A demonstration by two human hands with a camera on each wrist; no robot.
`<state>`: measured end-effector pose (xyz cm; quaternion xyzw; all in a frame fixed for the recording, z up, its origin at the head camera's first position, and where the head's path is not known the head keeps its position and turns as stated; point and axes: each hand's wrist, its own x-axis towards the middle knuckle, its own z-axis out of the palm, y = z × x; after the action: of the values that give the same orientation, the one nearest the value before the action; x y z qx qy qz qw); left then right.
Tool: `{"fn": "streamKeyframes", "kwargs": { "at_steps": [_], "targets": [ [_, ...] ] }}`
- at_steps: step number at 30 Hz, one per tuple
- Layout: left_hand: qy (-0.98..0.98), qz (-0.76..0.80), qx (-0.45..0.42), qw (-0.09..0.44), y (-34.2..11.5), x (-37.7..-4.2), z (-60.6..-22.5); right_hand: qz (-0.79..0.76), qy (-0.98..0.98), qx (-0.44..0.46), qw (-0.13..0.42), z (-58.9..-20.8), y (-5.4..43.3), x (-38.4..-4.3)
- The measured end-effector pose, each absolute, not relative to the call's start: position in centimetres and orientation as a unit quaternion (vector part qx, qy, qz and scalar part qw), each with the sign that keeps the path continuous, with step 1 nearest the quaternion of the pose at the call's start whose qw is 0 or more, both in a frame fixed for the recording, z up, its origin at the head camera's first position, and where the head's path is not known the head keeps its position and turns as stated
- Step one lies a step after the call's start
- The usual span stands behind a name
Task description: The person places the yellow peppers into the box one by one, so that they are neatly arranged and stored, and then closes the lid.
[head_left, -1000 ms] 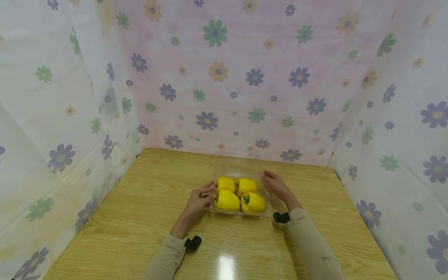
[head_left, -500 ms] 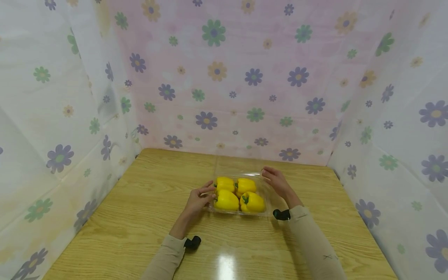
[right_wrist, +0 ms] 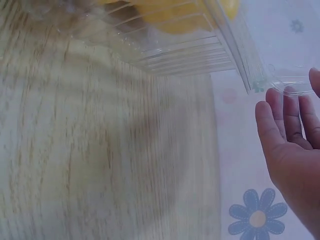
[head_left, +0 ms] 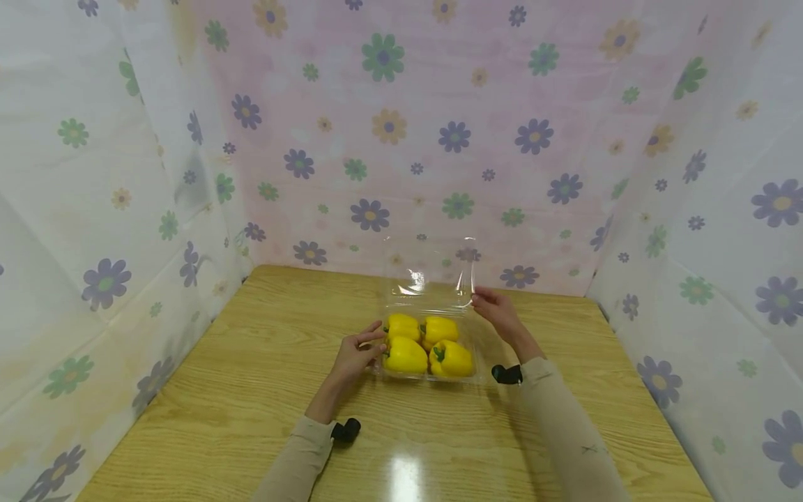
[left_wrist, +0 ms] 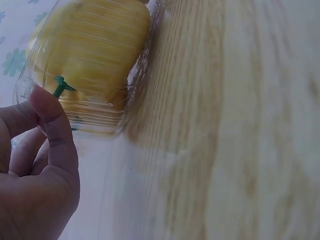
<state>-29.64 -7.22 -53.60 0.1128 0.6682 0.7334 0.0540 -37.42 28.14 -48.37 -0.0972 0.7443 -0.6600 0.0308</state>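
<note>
Several yellow bell peppers (head_left: 404, 357), with green stems, sit inside a clear plastic clamshell box (head_left: 409, 378) in the head view. My left hand (head_left: 354, 358) pinches the box's left rim between thumb and forefinger, as the left wrist view shows beside a pepper (left_wrist: 95, 55). The box's clear lid (head_left: 429, 275) stands raised at the far side, glinting with reflections. At its right edge, my right hand (head_left: 500, 317) holds the lid, with the fingers (right_wrist: 270, 127) behind it and the thumb (right_wrist: 316, 80) partly cut off by the frame.
Under the box is a wood-grain table (head_left: 251, 390). A flowered cloth (head_left: 426, 139) hangs behind it and along both sides, close behind the raised lid. Each wrist carries a small black camera, such as the one by the left sleeve (head_left: 295, 453).
The lid has swung up from lying back to nearly upright. My right hand has risen with it at the lid's right edge. My left hand has stayed at the box's left rim.
</note>
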Motion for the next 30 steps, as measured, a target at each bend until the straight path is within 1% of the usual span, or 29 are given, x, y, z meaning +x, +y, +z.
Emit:
{"fn": "streamKeyframes", "kwargs": {
  "at_steps": [4, 10, 14, 21, 25, 30],
  "targets": [
    [0.671, 0.731, 0.112, 0.057, -7.1, -29.7, -53.6, -0.638, 0.764, -0.097, 0.01, -47.9, 28.1, -37.3],
    [0.673, 0.729, 0.114, 0.061, -7.0, -29.9, -53.7, -0.654, 0.749, -0.089, -0.059, -47.2, 27.8, -37.7],
    [0.674, 0.728, 0.109, 0.062, -7.0, -29.8, -53.7, -0.67, 0.731, -0.096, -0.085, -46.5, 27.7, -37.9],
    [0.673, 0.729, 0.11, 0.062, -7.0, -30.0, -53.6, -0.628, 0.762, -0.114, -0.108, -46.4, 27.6, -37.7],
    [0.673, 0.729, 0.107, 0.062, -7.1, -29.9, -53.5, -0.621, 0.768, -0.116, -0.104, -46.0, 27.1, -36.9],
    [0.675, 0.727, 0.111, 0.061, -7.3, -29.8, -53.6, -0.622, 0.768, -0.113, -0.1, -46.4, 27.1, -36.9]
  ]
}}
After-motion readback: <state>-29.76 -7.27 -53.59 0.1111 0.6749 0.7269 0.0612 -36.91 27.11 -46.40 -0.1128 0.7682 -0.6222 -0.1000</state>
